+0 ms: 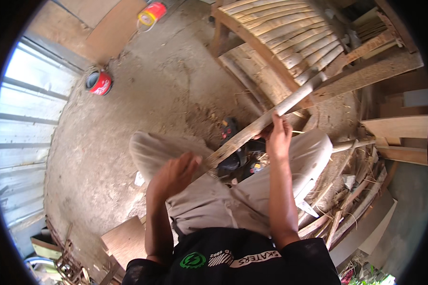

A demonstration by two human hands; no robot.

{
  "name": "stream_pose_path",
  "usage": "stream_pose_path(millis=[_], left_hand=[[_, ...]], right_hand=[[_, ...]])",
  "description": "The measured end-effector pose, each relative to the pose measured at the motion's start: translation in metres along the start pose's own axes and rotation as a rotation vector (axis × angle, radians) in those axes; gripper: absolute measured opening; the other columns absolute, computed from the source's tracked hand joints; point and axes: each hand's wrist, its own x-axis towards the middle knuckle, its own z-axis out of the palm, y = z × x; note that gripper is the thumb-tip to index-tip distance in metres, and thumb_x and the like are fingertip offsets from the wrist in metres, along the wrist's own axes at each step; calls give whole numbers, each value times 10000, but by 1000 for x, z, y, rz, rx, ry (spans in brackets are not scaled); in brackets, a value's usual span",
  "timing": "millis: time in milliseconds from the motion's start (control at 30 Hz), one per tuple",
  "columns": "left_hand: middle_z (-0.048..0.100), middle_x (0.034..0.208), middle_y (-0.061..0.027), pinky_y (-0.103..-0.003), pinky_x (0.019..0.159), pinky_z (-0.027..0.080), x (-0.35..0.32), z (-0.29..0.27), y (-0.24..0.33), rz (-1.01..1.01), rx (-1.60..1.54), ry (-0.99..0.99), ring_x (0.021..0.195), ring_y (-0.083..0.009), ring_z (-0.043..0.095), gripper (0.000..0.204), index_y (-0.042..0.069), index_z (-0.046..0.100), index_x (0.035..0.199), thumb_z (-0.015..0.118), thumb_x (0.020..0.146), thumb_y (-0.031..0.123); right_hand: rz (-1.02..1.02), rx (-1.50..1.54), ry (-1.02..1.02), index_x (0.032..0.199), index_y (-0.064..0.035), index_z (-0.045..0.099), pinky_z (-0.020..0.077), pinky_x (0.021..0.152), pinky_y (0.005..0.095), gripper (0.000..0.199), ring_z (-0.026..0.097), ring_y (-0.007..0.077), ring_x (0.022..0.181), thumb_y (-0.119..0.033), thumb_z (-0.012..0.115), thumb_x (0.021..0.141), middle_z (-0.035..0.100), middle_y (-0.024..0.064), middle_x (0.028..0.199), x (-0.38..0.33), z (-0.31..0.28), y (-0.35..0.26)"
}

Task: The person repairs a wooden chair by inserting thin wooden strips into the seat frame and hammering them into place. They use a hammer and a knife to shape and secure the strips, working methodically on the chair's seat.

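A long wooden pole (252, 129) slants across my lap, from beside my left thigh up to the right. Its far part is round and pale; the near part looks flatter and browner. My right hand (278, 137) grips it near the middle from its near side, the fingers partly hidden behind the pole. Beside the pole's near end is my left hand (177, 175), above my left thigh, its fingers stretched toward the wood and slightly blurred. Whether those fingertips touch the pole I cannot make out.
A slatted bamboo bench (290, 35) stands ahead to the right, close to the pole's far end. Scrap sticks (349, 209) lie on my right. A red can (99, 83) and a red-yellow bucket (151, 14) rest on the floor, near a corrugated metal wall (28, 123).
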Motion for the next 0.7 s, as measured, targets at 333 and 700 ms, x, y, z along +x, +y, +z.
stream_pose_path(millis=[333,700], left_hand=[[723,931,-126,-344,832,535,-34,-29,-37,-170,-121,43,896,-215,697,446,-13,623,1210,431,1068,364],[713,744,-113,-360,710,513,-18,1,-14,-237,-90,-399,761,-208,692,587,19,691,932,417,1035,529]], right_hand=[[-29,-10,-28,969,11,594,584,472,315,286,672,201,581,-265,539,1024,641,111,726,-1,-2,1],[-124,23,47,983,27,640,498,403,275,283,617,154,506,-232,529,1020,657,93,725,10,-5,-23]])
